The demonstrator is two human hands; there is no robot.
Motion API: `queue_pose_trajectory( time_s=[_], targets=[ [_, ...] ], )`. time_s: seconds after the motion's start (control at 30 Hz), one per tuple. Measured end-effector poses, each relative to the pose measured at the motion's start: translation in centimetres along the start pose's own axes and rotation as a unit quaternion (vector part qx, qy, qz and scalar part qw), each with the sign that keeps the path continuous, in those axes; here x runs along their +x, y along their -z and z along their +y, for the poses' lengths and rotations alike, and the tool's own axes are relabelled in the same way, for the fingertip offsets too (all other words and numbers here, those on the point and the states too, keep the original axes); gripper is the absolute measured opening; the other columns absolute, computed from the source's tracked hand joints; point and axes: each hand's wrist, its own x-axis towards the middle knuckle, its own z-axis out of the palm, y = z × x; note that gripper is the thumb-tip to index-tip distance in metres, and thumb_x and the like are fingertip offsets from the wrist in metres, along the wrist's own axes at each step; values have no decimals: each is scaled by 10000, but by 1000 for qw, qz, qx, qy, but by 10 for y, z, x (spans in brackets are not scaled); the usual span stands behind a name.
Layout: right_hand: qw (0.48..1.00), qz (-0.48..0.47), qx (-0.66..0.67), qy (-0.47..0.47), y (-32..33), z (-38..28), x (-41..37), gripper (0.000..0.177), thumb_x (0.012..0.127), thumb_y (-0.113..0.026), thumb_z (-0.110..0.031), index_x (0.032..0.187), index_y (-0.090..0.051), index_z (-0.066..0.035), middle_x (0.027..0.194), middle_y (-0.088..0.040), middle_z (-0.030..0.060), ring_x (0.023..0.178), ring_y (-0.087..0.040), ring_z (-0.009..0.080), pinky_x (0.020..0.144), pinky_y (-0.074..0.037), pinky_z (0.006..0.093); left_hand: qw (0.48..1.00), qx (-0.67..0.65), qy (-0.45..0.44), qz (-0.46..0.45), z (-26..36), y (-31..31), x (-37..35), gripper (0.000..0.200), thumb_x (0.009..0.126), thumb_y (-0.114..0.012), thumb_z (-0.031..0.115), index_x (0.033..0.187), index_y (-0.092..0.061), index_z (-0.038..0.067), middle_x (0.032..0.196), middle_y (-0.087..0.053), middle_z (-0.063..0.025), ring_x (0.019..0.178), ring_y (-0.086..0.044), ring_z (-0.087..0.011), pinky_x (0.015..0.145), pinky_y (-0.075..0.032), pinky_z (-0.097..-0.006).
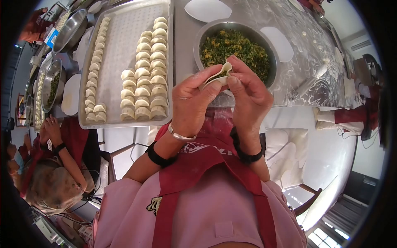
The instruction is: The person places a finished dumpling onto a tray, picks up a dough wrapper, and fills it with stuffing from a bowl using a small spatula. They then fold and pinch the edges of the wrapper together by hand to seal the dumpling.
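A dumpling (219, 77) with a pale wrapper folded around green filling is held up between both hands, its top edge still parted. My left hand (193, 97) pinches the wrapper's left side with thumb and fingers. On the other side, my right hand (250, 93) has its thumb and fingers closed on the wrapper. Just behind the hands stands a steel bowl (202, 32) of chopped green and yellow filling (235, 45). To the left, a metal tray (118, 53) carries rows of folded dumplings (142, 78).
White oval sheets (208, 10) lie near the bowl, on a flour-smeared metal table (306, 53). At the left, another person's hands (50, 130) are beside a second filling bowl (60, 89). A cushioned chair (285, 153) stands below the table's right part.
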Motion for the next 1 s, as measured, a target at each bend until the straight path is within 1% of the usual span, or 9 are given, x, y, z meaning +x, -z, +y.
queue_pose_trajectory(
  time_s=[0.13,0.23,0.33,0.43,0.53,0.63,0.83,0.93,1.0],
  targets=[
    [998,-34,-42,37,8,5,1,177,849,-697,26,1025,-709,22,1191,-680,186,1170,-623,269,978,-492,359,1000,5,2,3,-2,1,-1,378,979,-562,17,1339,-508,-84,1308,-591,-174,1176,-603,-232,1027,-512,-371],
    [995,-34,-75,-50,10,-3,2,266,843,-709,24,1109,-694,29,1221,-661,199,1202,-602,269,1003,-481,370,1000,5,8,27,4,0,0,353,958,-587,-5,1298,-554,-92,1228,-632,-146,1086,-624,-165,959,-535,-292],
    [984,-59,108,-133,9,-7,5,337,838,-724,21,1169,-668,46,1256,-639,211,1238,-576,284,1027,-467,378,999,-13,21,24,5,-4,-1,354,958,-588,-3,1300,-553,-89,1225,-634,-143,1074,-628,-158,953,-537,-287],
    [976,-43,161,-141,7,-3,1,289,838,-721,31,1120,-674,72,1269,-629,213,1251,-563,298,1041,-456,384,999,-18,23,15,1,-2,-2,359,958,-590,-6,1306,-550,-86,1211,-639,-137,1063,-631,-155,949,-538,-285],
    [991,-42,100,-77,5,0,-1,228,836,-716,37,1061,-694,57,1236,-648,211,1245,-567,315,1033,-461,395,998,-40,26,32,1,-4,-4,356,953,-596,-13,1300,-558,-84,1191,-645,-133,1050,-633,-151,945,-539,-282],
    [998,-55,21,-2,5,0,1,167,824,-714,44,991,-707,36,1173,-679,204,1224,-584,319,1011,-473,396,999,-6,29,37,5,-4,-5,335,947,-601,-23,1276,-578,-87,1166,-652,-132,1035,-635,-148,931,-545,-279],
    [993,-80,-44,75,6,0,2,149,802,-717,45,948,-708,14,1100,-708,181,1186,-607,309,974,-488,386,998,49,11,30,4,-1,-7,322,930,-614,-35,1246,-597,-97,1143,-660,-140,1016,-641,-155,896,-562,-281],
    [991,-90,-65,74,11,8,0,182,808,-724,25,989,-714,14,1148,-696,177,1219,-590,303,990,-481,386,998,59,13,28,3,3,-6,325,928,-607,-42,1248,-593,-101,1149,-659,-146,1017,-642,-161,889,-567,-283],
    [994,-86,-63,26,11,4,1,206,814,-726,11,1020,-718,7,1187,-682,175,1250,-568,302,1004,-474,391,998,43,17,30,4,4,-5,324,929,-597,-43,1248,-596,-99,1153,-659,-146,1017,-643,-155,884,-559,-272]
  ],
)
